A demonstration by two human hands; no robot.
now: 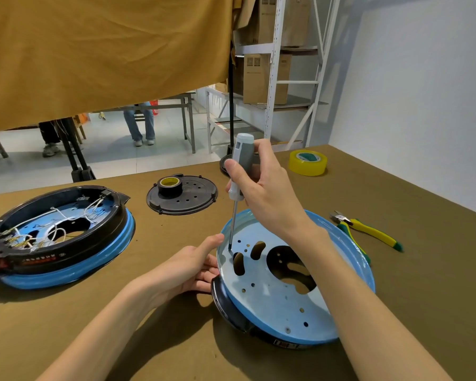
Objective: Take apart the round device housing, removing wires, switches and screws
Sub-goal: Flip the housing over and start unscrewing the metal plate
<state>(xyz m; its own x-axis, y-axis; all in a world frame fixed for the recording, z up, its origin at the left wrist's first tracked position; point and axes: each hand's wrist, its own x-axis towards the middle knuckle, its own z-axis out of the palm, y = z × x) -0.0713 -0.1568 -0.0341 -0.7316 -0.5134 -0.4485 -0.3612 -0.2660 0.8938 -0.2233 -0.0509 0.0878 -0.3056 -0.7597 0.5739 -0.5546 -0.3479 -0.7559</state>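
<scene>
A round blue housing (275,301) with holes and a black rim lies tilted in front of me on the brown table (176,325). My right hand (261,188) grips a grey and white screwdriver (239,169) held upright, its tip set against the housing's inner plate at the left side. My left hand (195,268) holds the housing's left edge, thumb on the rim. A second round housing (58,237), black ring on a blue base, sits at the left with white wires and switches inside.
A black perforated round cover (193,199) with a roll of black tape (170,186) on it lies at the middle back. A yellow tape roll (308,162) sits at the back right. Yellow-handled pliers (368,231) lie right of the housing. A wall stands close on the right.
</scene>
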